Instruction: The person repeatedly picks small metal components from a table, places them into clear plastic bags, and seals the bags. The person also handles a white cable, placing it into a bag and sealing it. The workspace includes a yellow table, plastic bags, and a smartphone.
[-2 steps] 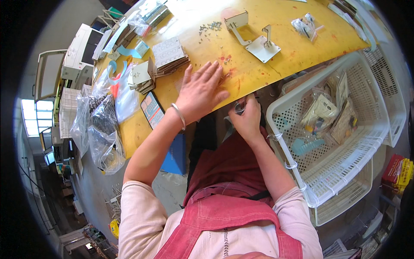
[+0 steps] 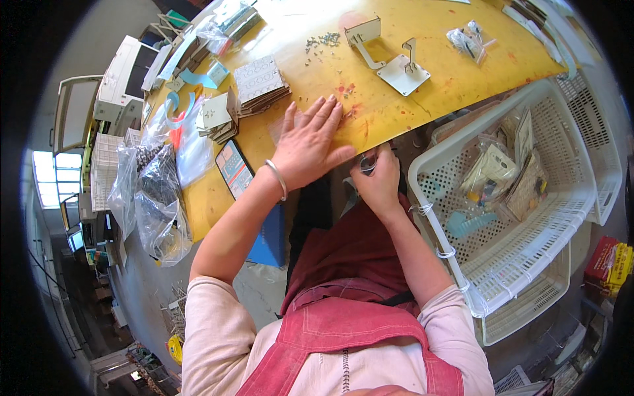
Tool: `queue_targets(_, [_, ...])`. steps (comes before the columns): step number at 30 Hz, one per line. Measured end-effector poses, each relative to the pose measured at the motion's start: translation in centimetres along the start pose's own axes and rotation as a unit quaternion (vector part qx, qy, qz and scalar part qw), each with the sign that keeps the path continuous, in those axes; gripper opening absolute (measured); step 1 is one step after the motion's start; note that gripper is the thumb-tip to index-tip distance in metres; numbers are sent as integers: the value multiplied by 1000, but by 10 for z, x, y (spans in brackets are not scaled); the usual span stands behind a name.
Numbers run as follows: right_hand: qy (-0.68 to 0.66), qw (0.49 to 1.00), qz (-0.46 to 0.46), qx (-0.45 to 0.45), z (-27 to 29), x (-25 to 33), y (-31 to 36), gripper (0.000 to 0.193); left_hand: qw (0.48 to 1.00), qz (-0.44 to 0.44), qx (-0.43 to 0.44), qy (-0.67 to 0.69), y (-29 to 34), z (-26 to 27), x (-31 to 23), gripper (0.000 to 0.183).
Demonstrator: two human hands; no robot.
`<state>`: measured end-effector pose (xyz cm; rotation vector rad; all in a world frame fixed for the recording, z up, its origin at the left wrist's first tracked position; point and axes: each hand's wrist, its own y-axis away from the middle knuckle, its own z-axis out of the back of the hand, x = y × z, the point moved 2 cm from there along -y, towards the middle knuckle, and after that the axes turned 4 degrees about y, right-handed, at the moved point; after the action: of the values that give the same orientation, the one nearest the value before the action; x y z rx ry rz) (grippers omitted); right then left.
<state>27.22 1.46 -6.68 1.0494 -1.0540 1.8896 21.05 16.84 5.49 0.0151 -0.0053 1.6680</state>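
My left hand [image 2: 309,142] lies flat near the front edge of the yellow tabletop [image 2: 389,112], fingers stretched out and apart, a bracelet on the wrist. A bit of clear film [image 2: 277,129] shows beside its fingers. My right hand [image 2: 380,178] is just below the table edge, fingers curled around a small dark thing with a round loop [image 2: 367,164]; most of it is hidden, so its kind is unclear. Beyond my left hand lie a stack of pale engraved sheets [image 2: 257,82], a smaller stack [image 2: 216,119] and a phone [image 2: 233,167].
Loose screws [image 2: 321,43] are scattered farther back, near a standing bracket [image 2: 363,36] and a white plate with an upright arm [image 2: 403,74]. At right stands a white perforated basket [image 2: 475,290] holding bagged parts. Clear plastic bags [image 2: 158,218] hang off the table's left side.
My left hand has slid slightly toward me along the tabletop, and its thumb sits a little farther right and lower. My right hand has barely moved.
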Motion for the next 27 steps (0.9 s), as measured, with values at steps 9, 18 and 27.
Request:
queue_targets(9, [6, 1000, 8, 2, 4, 8, 2, 42, 999, 13, 32, 38, 5, -8, -20, 108])
queue_targets(18, [-23, 999, 25, 0, -3, 1, 1, 45, 998, -30, 11, 55, -4, -12, -28, 107])
queue_targets(27, [-65, 998, -20, 18, 7, 14, -5, 45, 995, -38, 1, 91, 8, -16, -42, 104])
